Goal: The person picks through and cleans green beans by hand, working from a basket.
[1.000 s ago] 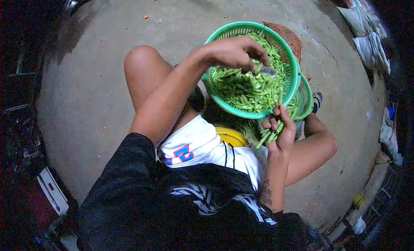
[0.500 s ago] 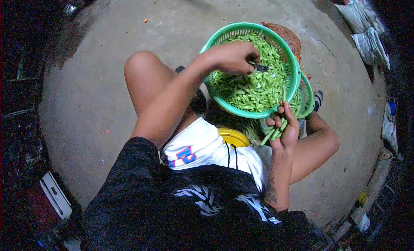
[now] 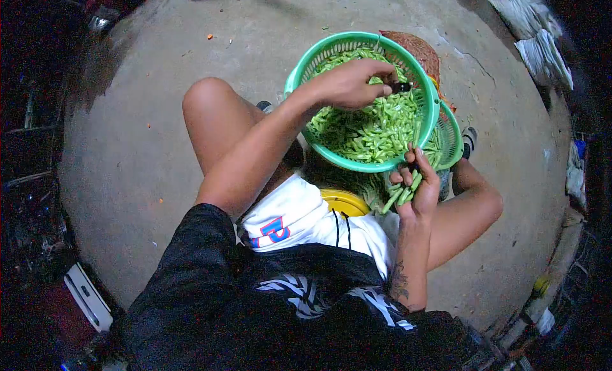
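Observation:
A green basket (image 3: 428, 132) is filled with cut green bean pieces (image 3: 376, 132). Over its upper part is my right hand (image 3: 364, 84), its fingers closed on a small dark tool, probably a knife (image 3: 401, 87). My left hand (image 3: 421, 186) is at the basket's lower right rim, closed round a few long green beans (image 3: 395, 197). One bean points up from its fingertips, toward the basket. The palm side of my right hand is hidden.
Behind the large basket lies a reddish mesh sack (image 3: 417, 49). A smaller green basket (image 3: 456, 144) with more beans is at its right. A yellow round object (image 3: 344, 202) is between my legs. White sacks (image 3: 545, 58) lie at the upper right.
My right hand has moved a little up and to the right with the dark tool. My left hand has barely moved and still holds the beans.

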The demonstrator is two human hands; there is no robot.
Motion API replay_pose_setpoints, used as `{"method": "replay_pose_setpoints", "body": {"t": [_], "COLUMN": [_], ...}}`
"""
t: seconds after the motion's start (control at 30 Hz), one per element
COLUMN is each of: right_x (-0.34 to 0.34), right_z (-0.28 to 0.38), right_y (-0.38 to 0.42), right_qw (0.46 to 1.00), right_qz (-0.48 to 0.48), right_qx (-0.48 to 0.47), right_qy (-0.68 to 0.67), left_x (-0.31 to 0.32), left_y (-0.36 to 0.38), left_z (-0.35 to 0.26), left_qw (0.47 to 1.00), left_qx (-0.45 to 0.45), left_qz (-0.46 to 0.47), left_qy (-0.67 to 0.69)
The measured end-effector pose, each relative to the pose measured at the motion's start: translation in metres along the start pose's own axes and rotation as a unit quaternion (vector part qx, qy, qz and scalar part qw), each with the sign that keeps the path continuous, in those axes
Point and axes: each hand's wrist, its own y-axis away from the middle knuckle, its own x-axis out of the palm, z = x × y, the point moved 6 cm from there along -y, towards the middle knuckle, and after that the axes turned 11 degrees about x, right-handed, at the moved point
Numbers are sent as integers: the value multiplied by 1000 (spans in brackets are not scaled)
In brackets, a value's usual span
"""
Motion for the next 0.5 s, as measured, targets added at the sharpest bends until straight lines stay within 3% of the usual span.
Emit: {"method": "replay_pose_setpoints", "body": {"t": [0.13, 0.17, 0.2, 0.3, 0.4, 0.5], "right_x": [2, 1, 1, 9, 16, 17], "right_z": [-3, -3, -3, -5, -5, -9], "right_y": [-2, -3, -3, -2, 0, -3], "right_qw": [1000, 1000, 1000, 1000, 1000, 999], "right_qz": [10, 12, 11, 16, 23, 33], "right_qx": [11, 11, 11, 19, 20, 20], "right_qy": [6, 4, 5, -2, 2, 8], "left_x": [2, 4, 5, 27, 40, 43], "left_y": [1, -1, -1, 8, 5, 8], "left_z": [-5, -4, -8, -16, -26, -21], "left_qw": [984, 997, 997, 979, 982, 966], "left_qx": [-67, 23, 24, -68, -37, -77], "left_qz": [-16, -14, -15, 47, 92, 121], "left_qy": [163, 70, 71, 187, 161, 217]}}
